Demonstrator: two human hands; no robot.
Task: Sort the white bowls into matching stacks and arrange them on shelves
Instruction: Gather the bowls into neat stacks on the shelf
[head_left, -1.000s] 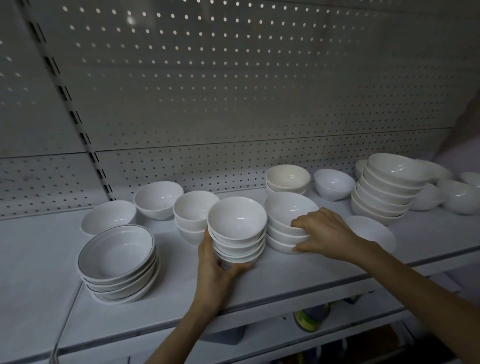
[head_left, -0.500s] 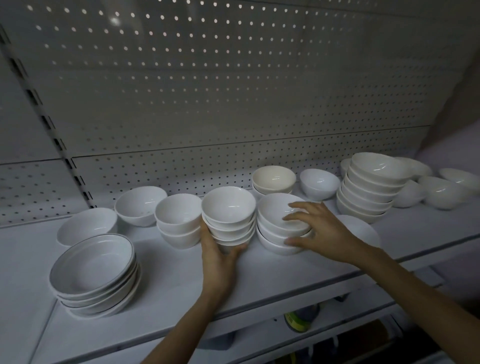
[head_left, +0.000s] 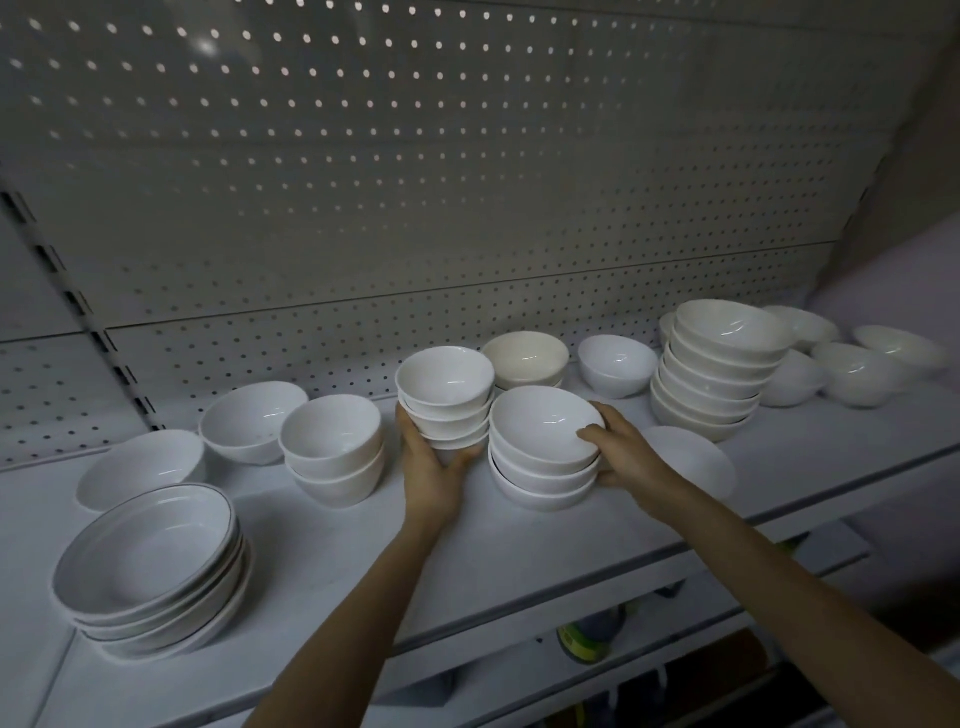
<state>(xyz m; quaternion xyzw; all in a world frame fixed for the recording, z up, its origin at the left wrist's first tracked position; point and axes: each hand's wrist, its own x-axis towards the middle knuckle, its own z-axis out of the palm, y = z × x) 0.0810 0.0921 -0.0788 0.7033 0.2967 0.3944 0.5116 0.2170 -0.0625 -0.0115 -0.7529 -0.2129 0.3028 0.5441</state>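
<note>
Small stack (head_left: 445, 397) of white bowls, mid-shelf (head_left: 363, 545), held by my left hand (head_left: 434, 478), fingers and thumb curled round its base and hiding it; three rims show. My right hand (head_left: 623, 452) grips the three-bowl stack (head_left: 543, 452) just beside. Bare shelf runs along the front edge.

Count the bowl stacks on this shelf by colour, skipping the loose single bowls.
Dark-rimmed stacks: 1
Plain white stacks: 4
Cream-topped stacks: 1
Total: 6
</note>
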